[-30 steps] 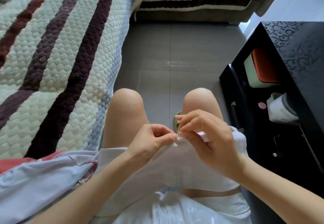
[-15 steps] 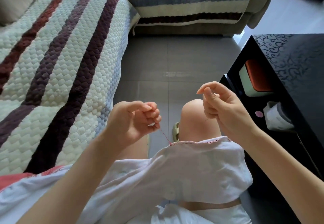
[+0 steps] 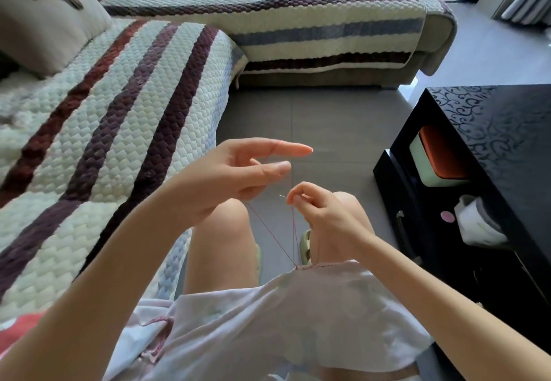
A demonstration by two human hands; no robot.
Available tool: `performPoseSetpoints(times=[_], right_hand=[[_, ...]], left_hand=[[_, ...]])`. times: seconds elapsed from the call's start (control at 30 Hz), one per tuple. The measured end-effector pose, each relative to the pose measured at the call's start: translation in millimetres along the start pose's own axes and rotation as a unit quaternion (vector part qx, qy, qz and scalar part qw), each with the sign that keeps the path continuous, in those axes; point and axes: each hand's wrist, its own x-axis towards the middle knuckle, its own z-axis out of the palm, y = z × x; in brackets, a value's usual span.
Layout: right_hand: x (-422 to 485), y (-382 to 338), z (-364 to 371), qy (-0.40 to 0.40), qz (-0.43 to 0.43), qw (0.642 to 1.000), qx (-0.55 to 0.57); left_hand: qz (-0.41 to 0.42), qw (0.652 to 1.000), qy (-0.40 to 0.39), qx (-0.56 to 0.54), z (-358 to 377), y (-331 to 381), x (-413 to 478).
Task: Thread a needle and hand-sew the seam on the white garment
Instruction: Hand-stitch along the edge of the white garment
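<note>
- Sofa cover [image 3: 119, 118], striped and quilted, fills the space left of the left hand and beyond both hands.
- Black desk [image 3: 492, 130] just right of the right hand, with an orange-topped box [image 3: 438, 157] on its lower shelf.
- White garment [image 3: 298, 321] on the lap, below both hands. Its red-stitched seam [image 3: 316, 266] edge sits directly under the right hand. Neither hand is holding the cloth now.
- Left hand [image 3: 238, 172] is raised above the knee with index finger and thumb held out straight. The thread is looped over the index finger. I can't tell whether the curled lower fingers also trap it.
- Right hand [image 3: 322, 210] is lower, near the left thumb tip but not touching it. Thumb and forefinger are clamped on the needle.
- Red thread [image 3: 272, 235] runs in taut strands from both hands down to one point at the left end of the seam.
- Needle [image 3: 283, 196] pokes out of the right-hand pinch and points toward the left hand.
- Change: a second ago both hands were together, pinching the garment edge. Then they separated and drew the thread up. Now the left index carries a loop and the needle sits close under it.
- Likely meaning: the stitch is pulled through and a knot or tie-off is being set up. The seam looks well along.
</note>
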Motion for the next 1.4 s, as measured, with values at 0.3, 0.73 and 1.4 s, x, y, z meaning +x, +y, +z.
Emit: performPoseSetpoints(times=[0.3, 0.73, 1.4], right_hand=[[-20, -7, -3, -0.123, -0.076, 0.973, 0.179], [-11, -14, -42, 0.15, -0.175, 0.972, -0.041], [97, -8, -107, 0.003, -0.062, 0.965, -0.256]], left_hand=[[-0.023, 0.996, -0.003, -0.084, -11, -12, 12], [-0.279, 0.95, 0.137, -0.028, 8, -90, 18], [-0.257, 0.965, -0.009, -0.044, 64, -115, -10]])
